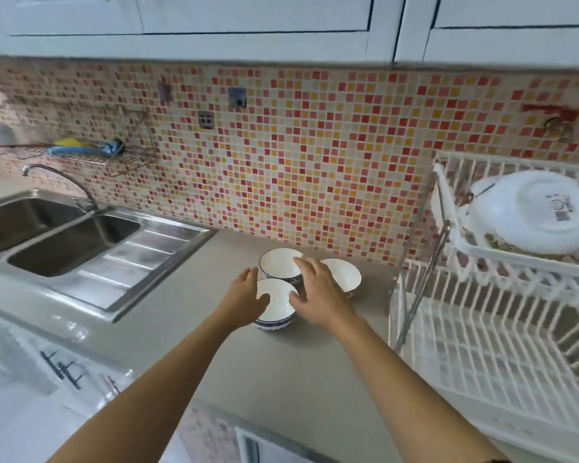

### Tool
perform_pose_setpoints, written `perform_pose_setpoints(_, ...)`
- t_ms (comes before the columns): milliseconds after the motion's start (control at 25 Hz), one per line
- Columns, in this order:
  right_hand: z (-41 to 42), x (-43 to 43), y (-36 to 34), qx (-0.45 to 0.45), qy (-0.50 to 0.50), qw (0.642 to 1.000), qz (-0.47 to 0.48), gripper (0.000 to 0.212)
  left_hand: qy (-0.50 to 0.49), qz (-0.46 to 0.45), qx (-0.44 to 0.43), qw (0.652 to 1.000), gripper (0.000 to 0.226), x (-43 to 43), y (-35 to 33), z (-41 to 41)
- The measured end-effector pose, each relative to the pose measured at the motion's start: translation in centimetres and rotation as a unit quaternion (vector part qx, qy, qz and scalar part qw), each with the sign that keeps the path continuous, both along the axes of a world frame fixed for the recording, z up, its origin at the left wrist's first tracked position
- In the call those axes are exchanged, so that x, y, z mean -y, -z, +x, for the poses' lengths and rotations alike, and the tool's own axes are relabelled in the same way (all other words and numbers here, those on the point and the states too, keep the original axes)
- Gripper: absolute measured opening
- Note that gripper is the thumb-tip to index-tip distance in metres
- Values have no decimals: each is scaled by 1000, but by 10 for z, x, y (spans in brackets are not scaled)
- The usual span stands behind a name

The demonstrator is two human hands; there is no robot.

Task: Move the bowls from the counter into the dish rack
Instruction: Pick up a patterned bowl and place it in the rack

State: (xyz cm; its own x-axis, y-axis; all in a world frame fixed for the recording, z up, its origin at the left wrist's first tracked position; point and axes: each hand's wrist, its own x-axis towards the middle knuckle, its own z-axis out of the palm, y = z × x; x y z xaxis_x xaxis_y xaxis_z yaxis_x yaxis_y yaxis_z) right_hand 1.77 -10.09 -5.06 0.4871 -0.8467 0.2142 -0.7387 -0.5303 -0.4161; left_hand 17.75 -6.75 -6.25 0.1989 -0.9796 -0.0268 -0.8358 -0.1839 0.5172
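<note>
Three white bowls with blue patterned rims stand close together on the grey counter [188,315]: a near bowl [276,300], a far left bowl [278,262] and a far right bowl [346,274]. My left hand [246,290] rests against the near bowl's left rim, thumb over the edge. My right hand [316,289] lies over the gap between the bowls, thumb on the near bowl's right rim, fingers spread and reaching the far left bowl. The white wire dish rack [482,345] stands at the right; its lower tier is bare.
White plates [535,212] lean in the rack's upper tier. A steel double sink [57,235] with drainboard and tap sits at the left. The mosaic tile wall runs behind the bowls, cabinets hang above, and the counter's front edge is near me.
</note>
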Motion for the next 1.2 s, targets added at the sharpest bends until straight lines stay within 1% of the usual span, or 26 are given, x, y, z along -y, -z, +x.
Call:
perform_pose_setpoints(160,28,44,70,-38,20,997,68,67,-14,83,-1,996,68,18,58,20)
perform_pose_setpoints(280,40,78,115,-56,61,990,117,70,-39,129,-4,991,67,43,92,33)
perform_pose_setpoints(360,43,96,134,-60,89,983,149,73,-61,139,-25,988,67,61,106,41)
perform_pose_setpoints(480,44,120,154,-57,106,973,194,76,-87,156,-62,982,73,87,120,50)
perform_pose_setpoints(560,46,134,163,-33,113,959,258,75,-113,174,-101,973,76,100,128,55)
perform_pose_setpoints(640,50,143,172,-27,122,945,301,66,-129,196,-117,965,75,109,134,57)
perform_pose_setpoints(720,53,148,176,-45,130,943,304,49,-134,208,-117,962,71,113,138,58)
perform_pose_setpoints(800,55,150,177,-47,144,939,308,43,-143,211,-130,958,67,114,137,57)
perform_pose_setpoints(920,58,143,169,-28,143,939,312,32,-140,204,-135,960,60,108,125,57)
perform_pose_setpoints(1040,58,127,146,12,128,945,300,42,-140,154,-137,968,59,93,104,59)
perform_pose_setpoints(1080,58,121,134,39,128,949,284,45,-146,130,-151,969,59,87,94,61)
perform_pose_setpoints(1200,51,90,84,167,120,953,225,48,-138,22,-172,975,56,62,55,62)
